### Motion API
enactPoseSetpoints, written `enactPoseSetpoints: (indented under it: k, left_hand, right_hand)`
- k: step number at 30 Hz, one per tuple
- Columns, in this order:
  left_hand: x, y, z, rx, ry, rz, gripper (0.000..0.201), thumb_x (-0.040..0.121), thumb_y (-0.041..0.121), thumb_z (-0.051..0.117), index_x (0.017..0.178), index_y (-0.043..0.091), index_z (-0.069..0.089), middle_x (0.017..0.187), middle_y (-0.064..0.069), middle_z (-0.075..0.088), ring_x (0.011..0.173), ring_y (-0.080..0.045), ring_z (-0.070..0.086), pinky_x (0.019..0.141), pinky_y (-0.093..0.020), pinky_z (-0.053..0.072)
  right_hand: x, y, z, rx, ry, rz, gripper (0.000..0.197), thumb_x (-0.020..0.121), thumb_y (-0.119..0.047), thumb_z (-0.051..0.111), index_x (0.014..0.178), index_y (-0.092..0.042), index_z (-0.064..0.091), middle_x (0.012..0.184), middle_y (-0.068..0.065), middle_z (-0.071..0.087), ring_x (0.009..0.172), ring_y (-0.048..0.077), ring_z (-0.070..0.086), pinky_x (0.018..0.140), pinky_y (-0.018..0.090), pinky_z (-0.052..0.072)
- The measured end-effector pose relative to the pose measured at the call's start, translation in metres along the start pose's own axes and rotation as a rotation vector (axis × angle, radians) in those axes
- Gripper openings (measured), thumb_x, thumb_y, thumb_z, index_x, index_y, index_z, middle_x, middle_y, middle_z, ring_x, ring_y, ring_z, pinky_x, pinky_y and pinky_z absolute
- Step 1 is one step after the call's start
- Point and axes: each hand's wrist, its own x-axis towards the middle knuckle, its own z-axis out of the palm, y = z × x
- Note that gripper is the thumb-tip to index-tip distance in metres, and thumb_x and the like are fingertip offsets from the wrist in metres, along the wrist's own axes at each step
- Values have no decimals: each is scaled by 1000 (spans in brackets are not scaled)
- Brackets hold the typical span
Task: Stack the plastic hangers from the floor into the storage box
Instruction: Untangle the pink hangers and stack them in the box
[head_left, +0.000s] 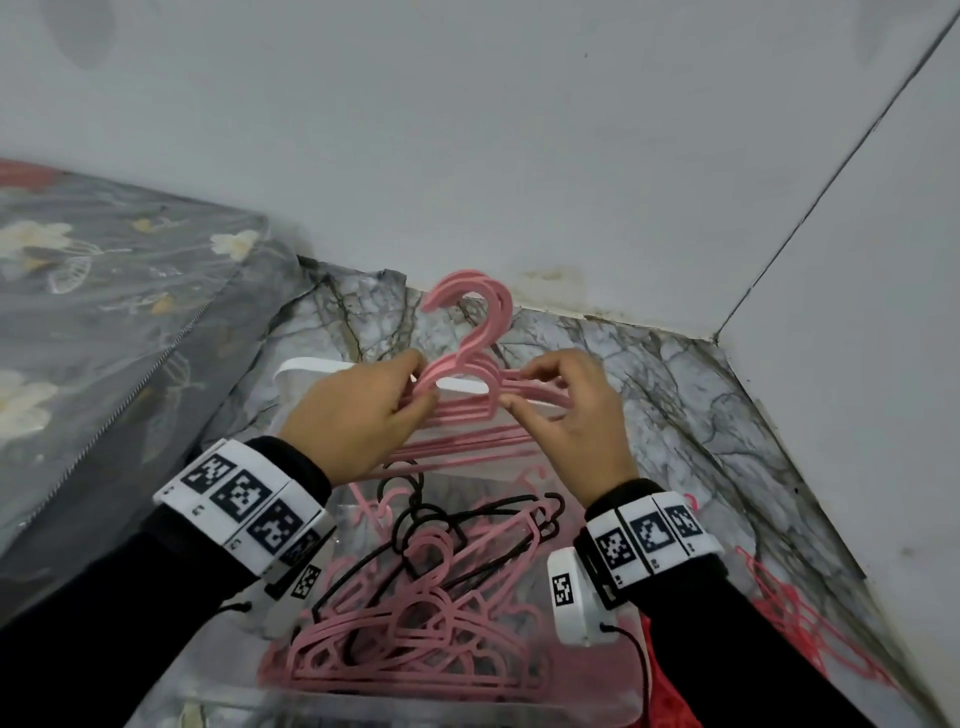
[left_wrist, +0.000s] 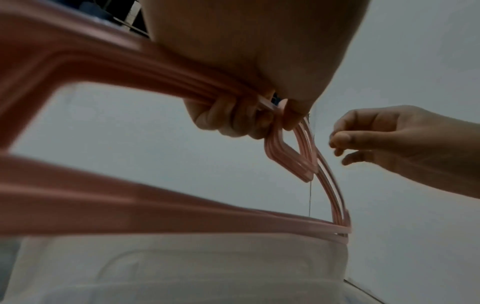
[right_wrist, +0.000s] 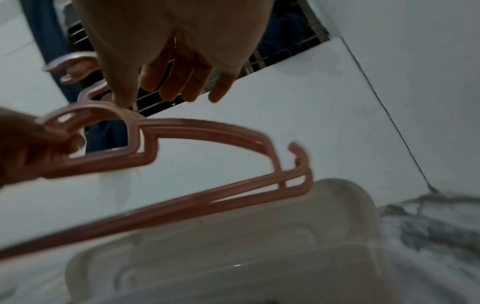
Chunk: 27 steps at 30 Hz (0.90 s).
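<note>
A bundle of pink plastic hangers (head_left: 470, 332) is held upright over the far end of the clear storage box (head_left: 306, 366). My left hand (head_left: 413, 384) grips the bundle at its neck, below the hooks; the left wrist view shows the fingers (left_wrist: 233, 121) curled round the pink hangers (left_wrist: 285, 158). My right hand (head_left: 519, 387) hovers at the bundle's right shoulder with loosely bent fingers and holds nothing. In the right wrist view the thumb nears the top of the bundle (right_wrist: 207, 131). A pile of pink and black hangers (head_left: 415, 618) lies inside the box.
A bed with a grey floral cover (head_left: 104, 291) stands at the left. White walls (head_left: 519, 156) meet in a corner behind the box. Red hangers (head_left: 795, 618) lie on the marble-patterned floor (head_left: 654, 374) at the right, near a red item (head_left: 670, 691).
</note>
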Motion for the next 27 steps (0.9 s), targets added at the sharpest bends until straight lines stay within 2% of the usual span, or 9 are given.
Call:
enactPoseSetpoints:
  k: [3, 7, 10, 12, 17, 21, 24, 26, 27]
  left_hand:
    - [2, -9, -2, 79, 47, -57, 23, 94, 47, 39, 84, 27, 41, 61, 10, 47, 56, -10, 45, 47, -28, 27]
    - [5, -14, -6, 201, 98, -123, 34, 93, 53, 38, 78, 23, 44, 60, 5, 51, 56, -20, 51, 47, -29, 28]
    - [6, -13, -6, 212, 130, -121, 30, 95, 46, 37, 81, 21, 46, 61, 3, 51, 56, -24, 50, 47, -30, 26]
    - [6, -12, -6, 215, 132, -113, 26, 96, 42, 36, 84, 21, 46, 63, 2, 53, 57, -24, 48, 48, -30, 25]
    - [7, -13, -6, 257, 126, -71, 23, 98, 36, 35, 90, 18, 47, 64, 0, 51, 58, -26, 49, 51, -31, 31]
    - [7, -15, -9, 189, 133, -70, 25, 99, 37, 34, 89, 17, 47, 60, 0, 50, 55, -27, 49, 50, -33, 31]
    - [9, -16, -9, 172, 137, -80, 26, 99, 38, 34, 87, 18, 44, 60, 1, 50, 55, -25, 49, 50, -33, 34]
    - [10, -16, -8, 162, 136, -84, 27, 99, 40, 35, 83, 19, 41, 59, 1, 48, 55, -25, 48, 50, -33, 32]
    - [11, -16, -7, 147, 133, -91, 28, 98, 41, 36, 81, 19, 41, 59, 2, 48, 55, -25, 48, 49, -32, 32]
  right_hand:
    - [-5, 9, 6, -243, -171, -86, 13, 86, -28, 64, 82, -22, 53, 84, -11, 50, 82, 5, 45, 74, 17, 39]
    - [-29, 27, 52, -499, -926, 56, 8, 89, -21, 54, 86, -15, 59, 89, 4, 63, 85, 25, 58, 70, 32, 44]
    - [-53, 42, 92, -630, -1246, 102, 12, 90, -16, 55, 98, -10, 62, 97, 12, 63, 92, 34, 59, 74, 39, 50]
    - [-63, 53, 112, -669, -1324, 80, 27, 88, -14, 58, 113, -4, 60, 108, 18, 62, 95, 38, 62, 80, 44, 54]
    - [-65, 73, 141, -739, -1305, -11, 29, 84, -16, 63, 113, -14, 62, 100, 12, 66, 88, 34, 65, 73, 42, 55]
    - [-76, 80, 147, -683, -1276, 76, 33, 84, -19, 62, 117, -14, 58, 107, 13, 66, 94, 33, 65, 77, 42, 55]
    - [-75, 75, 144, -596, -1248, 179, 53, 85, -10, 60, 134, -10, 40, 122, 16, 56, 109, 35, 57, 87, 43, 50]
    - [-70, 67, 140, -531, -1274, 216, 41, 88, -6, 57, 127, -8, 43, 117, 19, 57, 98, 30, 56, 81, 38, 46]
    - [-69, 63, 140, -503, -1287, 223, 24, 89, -6, 56, 112, -10, 49, 111, 20, 59, 90, 27, 54, 77, 35, 42]
